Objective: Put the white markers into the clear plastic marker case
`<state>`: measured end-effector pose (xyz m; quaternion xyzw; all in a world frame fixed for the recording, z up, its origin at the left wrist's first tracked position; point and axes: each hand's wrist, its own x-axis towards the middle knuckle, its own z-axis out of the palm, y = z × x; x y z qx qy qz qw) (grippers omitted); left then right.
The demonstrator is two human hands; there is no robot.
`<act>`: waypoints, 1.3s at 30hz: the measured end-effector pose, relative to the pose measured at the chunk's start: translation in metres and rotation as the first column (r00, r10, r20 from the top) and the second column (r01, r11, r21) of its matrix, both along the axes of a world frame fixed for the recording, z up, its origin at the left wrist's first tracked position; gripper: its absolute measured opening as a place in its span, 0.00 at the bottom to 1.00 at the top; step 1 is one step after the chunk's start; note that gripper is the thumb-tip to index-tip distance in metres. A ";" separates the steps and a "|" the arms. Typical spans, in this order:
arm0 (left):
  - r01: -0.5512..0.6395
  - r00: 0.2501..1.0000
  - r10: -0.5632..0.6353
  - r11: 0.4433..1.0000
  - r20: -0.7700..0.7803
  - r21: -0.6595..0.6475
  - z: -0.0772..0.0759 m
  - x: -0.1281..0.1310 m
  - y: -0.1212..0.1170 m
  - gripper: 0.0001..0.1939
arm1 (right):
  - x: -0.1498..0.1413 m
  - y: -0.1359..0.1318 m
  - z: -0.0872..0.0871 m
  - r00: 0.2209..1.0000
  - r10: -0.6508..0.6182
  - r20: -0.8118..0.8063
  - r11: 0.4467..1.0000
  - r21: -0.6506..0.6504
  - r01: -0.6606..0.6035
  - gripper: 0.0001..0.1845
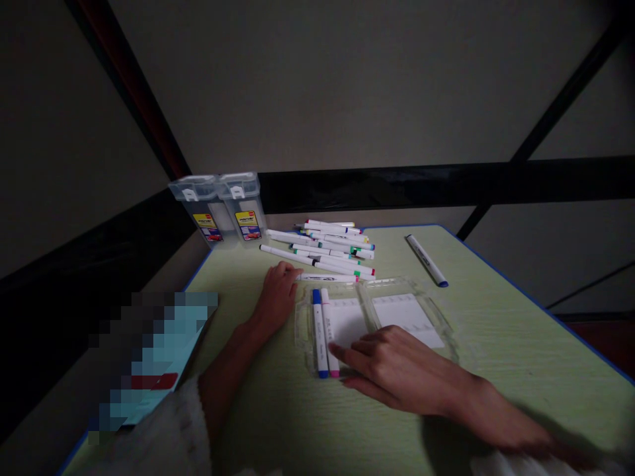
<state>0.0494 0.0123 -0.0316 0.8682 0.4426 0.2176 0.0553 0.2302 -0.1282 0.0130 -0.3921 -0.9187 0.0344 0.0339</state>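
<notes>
In front of me a clear plastic tray point(364, 305) lies open and flat, with white inserts. Its left side has two white markers side by side: one with blue ends point(320, 337) and one with pink ends point(329, 334). My right hand point(397, 363) is over the tray's near edge, index fingertip on the pink marker, thumb spread apart below. Beyond the tray's upper left corner, the fingers of my left hand point(278, 291) close at the left end of another white marker with a pink tip point(330, 278). That marker's left end is hidden by the fingertips.
Behind the tray lies a loose pile of white markers point(332, 246) with coloured ends. Two clear lidded boxes point(228, 208) stand at the far left corner. A single blue-ended marker point(426, 260) lies at the right. A light blue item, partly pixelated point(169, 350), is by the left edge.
</notes>
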 end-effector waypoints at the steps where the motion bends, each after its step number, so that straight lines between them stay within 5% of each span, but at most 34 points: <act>1: 0.000 1.000 0.000 1.000 -0.003 -0.001 0.000 0.000 0.000 0.17 | 0.000 0.000 0.000 1.000 -0.001 -0.002 1.000 -0.005 0.001 0.17; 39: 0.068 0.997 -0.068 0.998 0.032 0.010 -0.003 -0.002 -0.001 0.14 | 0.000 0.000 -0.001 1.000 -0.009 0.001 0.999 -0.042 0.009 0.21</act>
